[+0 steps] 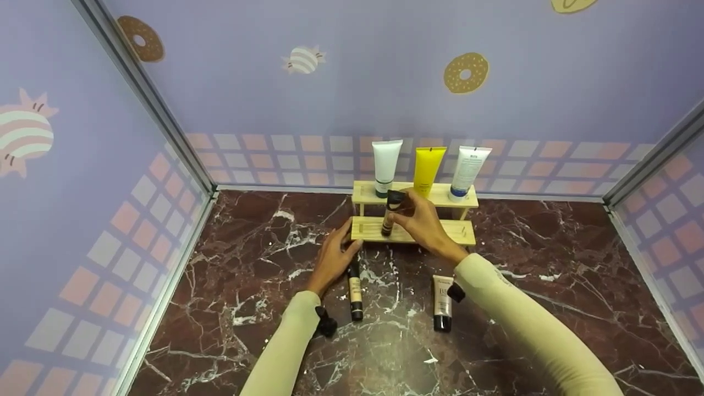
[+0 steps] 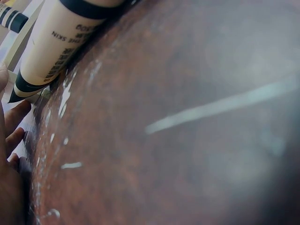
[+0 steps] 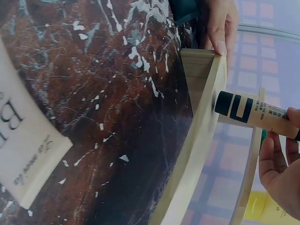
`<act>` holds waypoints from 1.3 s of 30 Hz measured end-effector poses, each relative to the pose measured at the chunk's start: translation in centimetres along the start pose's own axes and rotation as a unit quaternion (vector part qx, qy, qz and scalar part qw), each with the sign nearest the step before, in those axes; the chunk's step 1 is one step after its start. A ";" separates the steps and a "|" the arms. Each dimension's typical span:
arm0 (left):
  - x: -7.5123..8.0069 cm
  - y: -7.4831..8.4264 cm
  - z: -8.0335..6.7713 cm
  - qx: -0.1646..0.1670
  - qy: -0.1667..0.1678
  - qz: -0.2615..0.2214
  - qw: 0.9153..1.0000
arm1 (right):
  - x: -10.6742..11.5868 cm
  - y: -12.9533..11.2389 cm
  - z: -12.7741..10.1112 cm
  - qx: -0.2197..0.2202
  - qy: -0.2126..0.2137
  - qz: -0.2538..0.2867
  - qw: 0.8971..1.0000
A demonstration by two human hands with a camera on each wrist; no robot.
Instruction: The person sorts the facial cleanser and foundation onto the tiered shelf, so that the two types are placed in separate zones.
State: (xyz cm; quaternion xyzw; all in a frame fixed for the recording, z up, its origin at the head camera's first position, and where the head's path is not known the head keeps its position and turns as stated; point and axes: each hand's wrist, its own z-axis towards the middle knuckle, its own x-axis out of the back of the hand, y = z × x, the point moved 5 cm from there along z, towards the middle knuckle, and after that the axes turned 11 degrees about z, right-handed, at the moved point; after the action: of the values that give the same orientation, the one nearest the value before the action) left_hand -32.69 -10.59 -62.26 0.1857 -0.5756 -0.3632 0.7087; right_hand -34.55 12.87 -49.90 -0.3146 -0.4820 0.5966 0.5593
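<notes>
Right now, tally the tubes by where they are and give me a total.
Standing on the rack's top step: 3, white tube, yellow tube, white-and-blue tube
Held in the right hand: 1, beige tube
Lying on the marble: 2, slim tube, squat tube
Total: 6

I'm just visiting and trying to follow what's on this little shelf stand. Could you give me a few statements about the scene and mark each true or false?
1. Three tubes stand on the top step of the wooden rack. True: a white tube, a yellow tube and a white tube with a blue cap.
2. The right hand holds a slim beige tube upright on the lower step. True.
3. The left hand lifts a tube off the marble. False: it touches the rack's left end and holds nothing.
4. No tubes lie on the marble counter. False: two lie there, a slim tube and a wider tube.
</notes>
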 end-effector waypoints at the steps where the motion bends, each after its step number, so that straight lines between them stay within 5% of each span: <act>1: 0.0 0.0 0.0 0.001 0.000 0.002 1.000 | -0.1 0.0 0.1 0.002 0.001 -0.004 1.000; 17: -0.2 0.1 0.1 -0.004 -0.001 0.004 1.000 | -1.2 0.6 0.8 0.041 -0.022 -0.029 0.998; 39: -0.3 -0.3 0.1 0.008 -0.007 0.002 1.000 | -0.3 1.6 -0.8 0.034 -0.053 -0.031 0.997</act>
State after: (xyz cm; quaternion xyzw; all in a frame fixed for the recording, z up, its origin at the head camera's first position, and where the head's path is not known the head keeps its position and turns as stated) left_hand -32.91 -10.58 -62.59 0.1873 -0.5835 -0.3585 0.7042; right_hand -34.37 12.94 -51.69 -0.2476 -0.4999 0.6111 0.5616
